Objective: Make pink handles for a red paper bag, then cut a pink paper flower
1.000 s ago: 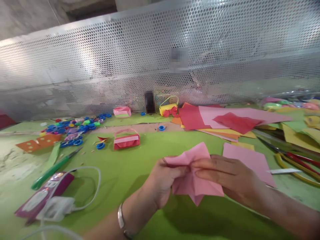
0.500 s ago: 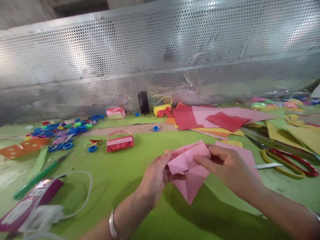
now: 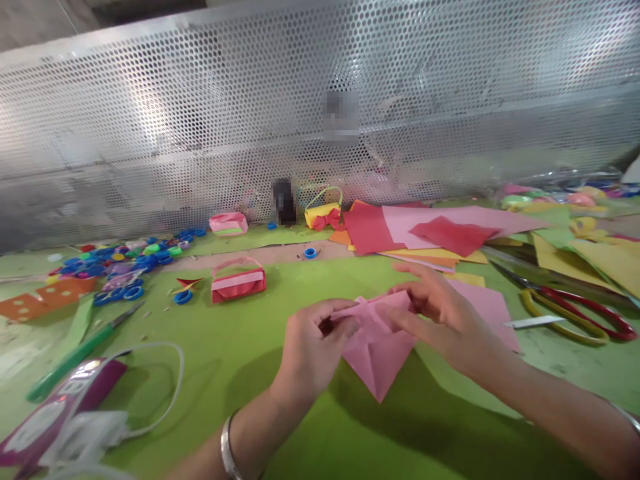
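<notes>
Between my hands is a folded sheet of pink paper (image 3: 376, 357), its pointed corner hanging down over the green table cover. My left hand (image 3: 313, 343) pinches its left edge, thumb in front and fingers bent behind. On the right side, my right hand (image 3: 440, 320) has its thumb on the front of the paper and some fingers behind the upper right edge; its index finger is raised. Another pink sheet (image 3: 485, 310) lies behind my right hand. A small red paper handbag (image 3: 239, 287) stands to the left of my hands.
Large scissors (image 3: 575, 313) and a white blade (image 3: 535, 322) lie at right. Coloured paper sheets (image 3: 425, 227) are stacked behind. A yellow paper bag (image 3: 324, 215) stands near the perforated metal panel (image 3: 240, 113). A green-handled tool (image 3: 75, 360) and purple power strip (image 3: 65, 413) lie at left.
The upper flap of the pink paper has been turned back, so more of the creased front shows. My left thumb has moved onto the front, and my right index finger has lifted.
</notes>
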Action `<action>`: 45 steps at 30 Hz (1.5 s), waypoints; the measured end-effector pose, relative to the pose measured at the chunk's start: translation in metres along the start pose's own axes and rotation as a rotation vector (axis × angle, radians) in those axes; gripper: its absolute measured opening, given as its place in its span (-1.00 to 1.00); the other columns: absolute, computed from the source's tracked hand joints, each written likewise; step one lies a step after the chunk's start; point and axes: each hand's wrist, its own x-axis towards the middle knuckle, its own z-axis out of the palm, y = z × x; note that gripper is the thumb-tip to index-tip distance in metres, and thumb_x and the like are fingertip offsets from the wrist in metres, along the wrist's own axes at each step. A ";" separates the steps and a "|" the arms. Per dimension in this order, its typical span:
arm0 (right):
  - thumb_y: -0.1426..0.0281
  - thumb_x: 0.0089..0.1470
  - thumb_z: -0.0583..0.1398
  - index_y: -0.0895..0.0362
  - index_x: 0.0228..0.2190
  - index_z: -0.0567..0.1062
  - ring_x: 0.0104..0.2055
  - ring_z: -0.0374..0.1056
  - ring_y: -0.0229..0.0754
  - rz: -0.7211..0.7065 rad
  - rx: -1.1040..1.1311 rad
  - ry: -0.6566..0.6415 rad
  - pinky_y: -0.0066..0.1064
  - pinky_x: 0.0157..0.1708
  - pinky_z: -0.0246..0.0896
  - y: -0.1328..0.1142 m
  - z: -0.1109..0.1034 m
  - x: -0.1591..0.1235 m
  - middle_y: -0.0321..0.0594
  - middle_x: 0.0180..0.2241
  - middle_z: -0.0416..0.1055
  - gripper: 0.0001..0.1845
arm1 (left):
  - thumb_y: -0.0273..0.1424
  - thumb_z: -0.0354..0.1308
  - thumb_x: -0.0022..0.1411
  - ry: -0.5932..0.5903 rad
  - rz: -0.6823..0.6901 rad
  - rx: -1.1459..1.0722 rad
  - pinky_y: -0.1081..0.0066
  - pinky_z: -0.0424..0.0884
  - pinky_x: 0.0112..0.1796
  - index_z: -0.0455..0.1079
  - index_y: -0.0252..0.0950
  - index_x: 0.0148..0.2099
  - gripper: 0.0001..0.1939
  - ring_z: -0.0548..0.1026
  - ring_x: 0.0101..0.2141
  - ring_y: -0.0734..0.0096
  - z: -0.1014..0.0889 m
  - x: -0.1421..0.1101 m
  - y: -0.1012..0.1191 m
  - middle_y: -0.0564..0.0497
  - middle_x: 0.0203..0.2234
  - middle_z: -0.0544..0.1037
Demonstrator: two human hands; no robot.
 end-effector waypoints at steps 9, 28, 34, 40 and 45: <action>0.27 0.07 0.12 0.09 -0.46 0.47 -0.47 0.32 -0.21 -0.160 -0.195 -0.039 -0.41 -0.48 0.22 -0.001 -0.006 0.002 -0.26 -0.51 0.45 -0.80 | -0.44 0.17 0.11 0.005 0.093 0.151 0.55 0.37 -0.44 0.58 -0.29 -0.33 -0.85 0.52 -0.45 0.43 -0.001 0.001 0.000 0.03 -0.45 0.64; 0.57 0.03 0.08 0.14 -0.53 0.45 -0.52 0.24 -0.30 -0.405 -0.444 -0.249 -0.50 -0.54 0.09 -0.006 -0.003 -0.004 -0.29 -0.57 0.36 -0.79 | -0.54 0.21 0.11 -0.109 0.366 0.430 0.58 0.32 -0.53 0.55 -0.29 -0.41 -0.89 0.48 -0.56 0.51 0.000 -0.005 0.001 0.09 -0.56 0.60; 0.44 0.07 0.09 0.14 -0.50 0.48 -0.51 0.23 -0.29 -0.402 -0.386 -0.272 -0.49 -0.55 0.07 -0.005 -0.001 -0.005 -0.26 -0.54 0.38 -0.81 | -0.55 0.17 0.11 -0.187 0.396 0.459 0.52 0.30 -0.47 0.56 -0.25 -0.44 -0.82 0.45 -0.54 0.49 -0.001 -0.006 0.003 0.07 -0.56 0.58; 0.28 0.01 0.19 0.11 -0.52 0.51 -0.49 0.28 -0.24 -0.016 -0.201 -0.334 -0.44 -0.51 0.15 -0.001 -0.005 0.004 -0.30 -0.55 0.44 -0.81 | -0.45 0.19 0.10 -0.137 0.256 0.477 0.50 0.18 -0.58 0.53 -0.25 -0.51 -0.83 0.32 -0.63 0.51 -0.004 -0.006 0.008 0.08 -0.68 0.47; 0.38 -0.04 0.20 0.11 -0.57 0.51 -0.49 0.26 -0.25 -0.045 -0.182 -0.373 -0.42 -0.48 0.15 -0.007 -0.001 -0.002 -0.31 -0.56 0.42 -0.86 | -0.52 0.16 0.08 -0.270 0.373 0.669 0.46 0.24 -0.46 0.54 -0.23 -0.43 -0.85 0.39 -0.49 0.44 -0.002 -0.008 0.008 0.04 -0.54 0.51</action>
